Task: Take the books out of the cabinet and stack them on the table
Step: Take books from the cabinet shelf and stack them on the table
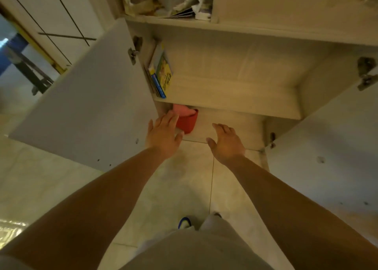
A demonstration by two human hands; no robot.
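A few thin books stand upright against the left wall of the cabinet's middle shelf; the outermost has a yellow-green cover and a blue spine shows beside it. My left hand reaches toward the cabinet's lower left corner, fingers straight, holding nothing, just below the books and in front of a red container. My right hand hovers at the front edge of the bottom shelf, fingers relaxed and empty. No table is in view.
Both cabinet doors stand open: the left door and the right door. A red container with pink cloth sits on the bottom shelf. Papers and bags crowd the upper shelf. Tiled floor lies below.
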